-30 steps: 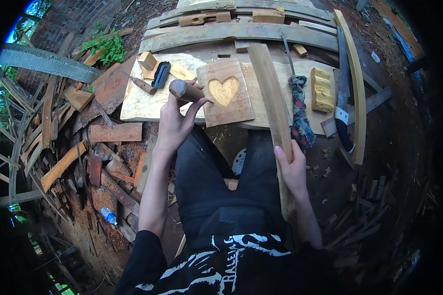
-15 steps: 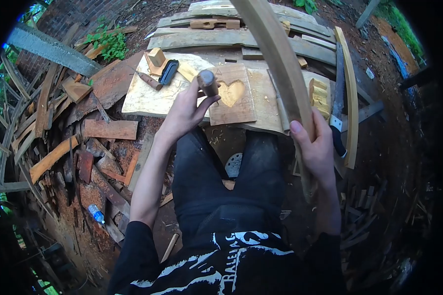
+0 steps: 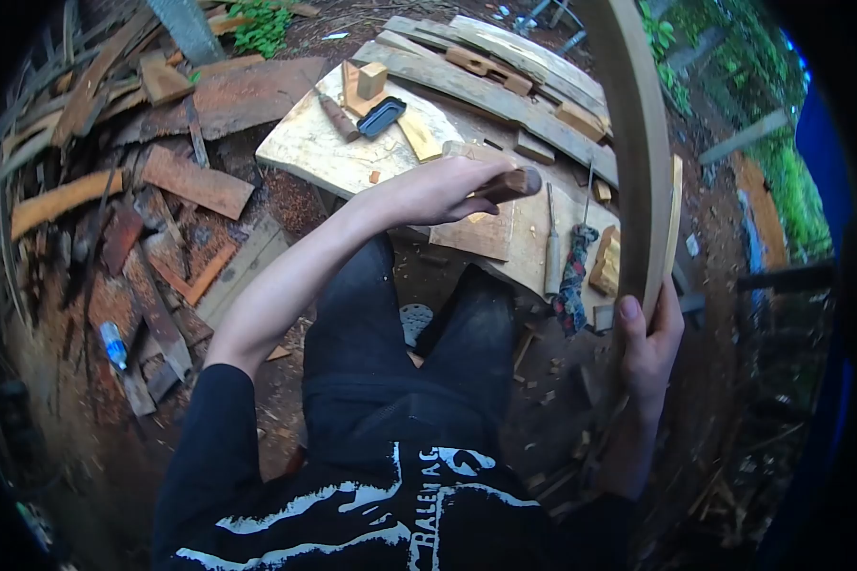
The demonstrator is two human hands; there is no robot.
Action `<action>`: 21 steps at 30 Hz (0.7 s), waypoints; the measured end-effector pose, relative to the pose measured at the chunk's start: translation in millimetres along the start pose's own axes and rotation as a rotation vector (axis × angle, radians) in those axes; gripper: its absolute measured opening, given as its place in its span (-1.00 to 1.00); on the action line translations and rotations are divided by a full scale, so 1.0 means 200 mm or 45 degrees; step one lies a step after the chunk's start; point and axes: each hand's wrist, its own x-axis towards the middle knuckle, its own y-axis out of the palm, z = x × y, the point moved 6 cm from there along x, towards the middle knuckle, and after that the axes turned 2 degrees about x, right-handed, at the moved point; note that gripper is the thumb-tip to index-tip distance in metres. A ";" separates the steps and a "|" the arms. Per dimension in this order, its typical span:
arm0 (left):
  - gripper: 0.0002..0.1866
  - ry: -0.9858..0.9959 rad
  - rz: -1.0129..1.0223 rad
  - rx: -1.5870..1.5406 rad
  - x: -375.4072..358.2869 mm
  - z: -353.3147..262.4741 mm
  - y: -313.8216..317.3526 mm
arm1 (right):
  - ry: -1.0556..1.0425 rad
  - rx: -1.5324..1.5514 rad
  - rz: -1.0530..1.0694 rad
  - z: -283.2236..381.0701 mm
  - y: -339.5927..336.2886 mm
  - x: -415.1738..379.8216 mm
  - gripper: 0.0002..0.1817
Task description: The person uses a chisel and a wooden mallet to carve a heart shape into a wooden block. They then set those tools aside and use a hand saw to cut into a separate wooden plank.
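Note:
My left hand (image 3: 457,190) is closed round a wooden-handled tool (image 3: 517,183), its handle end pointing right, over a square board (image 3: 481,236). The heart carving on that board is mostly hidden behind the hand. My right hand (image 3: 649,343) grips the lower end of a long curved wooden piece (image 3: 643,143), which stands up past the bench's right side. Between the hands lie a chisel (image 3: 553,249) and a tool with a patterned cloth wrap (image 3: 573,281). A carved yellow block (image 3: 607,262) rests beside the long piece.
On the bench (image 3: 305,143) lie a wooden-handled tool (image 3: 338,119), a black case (image 3: 382,116) and a small wood block (image 3: 371,80). Planks (image 3: 419,76) line its far side. Scrap wood (image 3: 197,181) and a bottle (image 3: 113,344) are on the ground at left.
The view has turned and shifted. My left hand has moved right across the board, its tool tilting from upright to nearly level. The long piece has moved right, uncovering the cloth-wrapped tool.

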 end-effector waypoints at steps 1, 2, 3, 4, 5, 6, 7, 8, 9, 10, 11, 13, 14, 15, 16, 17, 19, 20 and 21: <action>-0.50 0.004 0.017 0.013 0.00 0.00 0.01 | 0.003 -0.015 -0.016 0.00 -0.02 -0.01 -0.46; -0.50 0.010 0.036 0.026 0.01 0.00 0.01 | 0.074 -0.025 0.047 -0.03 -0.04 -0.02 -0.46; -0.49 0.018 0.058 0.038 0.01 0.01 0.02 | 0.055 -0.050 0.071 -0.03 -0.04 -0.04 -0.46; -0.48 0.024 0.058 0.043 0.01 0.01 0.03 | 0.116 0.016 0.036 -0.06 -0.04 -0.05 -0.46; -0.48 0.023 0.025 0.034 0.01 0.02 0.02 | 0.179 0.082 -0.002 -0.09 -0.05 -0.06 -0.45; -0.47 0.063 0.015 0.048 0.01 0.02 0.02 | 0.178 0.067 0.005 -0.08 -0.05 -0.06 -0.44; -0.46 0.103 0.008 0.063 0.01 0.01 0.02 | 0.166 0.046 0.017 -0.09 -0.04 -0.06 -0.44; -0.46 0.105 -0.014 0.056 0.00 0.01 0.02 | 0.179 0.068 0.002 -0.10 -0.04 -0.07 -0.44; -0.45 0.099 -0.007 0.073 0.00 0.01 0.03 | 0.193 0.093 -0.016 -0.11 -0.04 -0.08 -0.44; -0.44 0.094 0.004 0.091 0.00 0.01 0.03 | 0.203 0.097 -0.009 -0.11 -0.04 -0.08 -0.43; -0.44 0.097 -0.007 0.088 0.01 0.01 0.03 | 0.197 0.088 -0.006 -0.14 -0.04 -0.08 -0.43; -0.42 0.087 0.028 0.127 0.01 0.02 0.04 | 0.059 0.004 -0.041 -0.14 -0.03 -0.07 -0.41; -0.42 0.087 0.026 0.126 0.01 0.02 0.04 | 0.098 0.039 -0.057 -0.14 -0.03 -0.08 -0.41; -0.42 0.079 0.027 0.117 0.01 0.02 0.03 | 0.098 0.039 -0.056 -0.11 -0.04 -0.09 -0.41; -0.43 0.071 0.029 0.107 0.01 0.01 0.03 | 0.181 0.088 -0.021 -0.10 -0.04 -0.10 -0.47; -0.43 0.072 0.029 0.107 0.01 0.01 0.03 | 0.264 0.138 0.013 -0.10 -0.03 -0.10 -0.52; -0.44 0.044 0.052 0.090 0.01 0.01 0.03 | 0.220 0.101 -0.005 -0.13 -0.04 -0.10 -0.53; -0.44 0.045 0.052 0.089 0.01 0.00 0.03 | 0.177 0.065 -0.022 -0.14 -0.04 -0.10 -0.54; -0.45 0.048 0.038 0.096 0.01 0.00 0.03 | 0.176 0.065 -0.023 -0.13 -0.04 -0.10 -0.54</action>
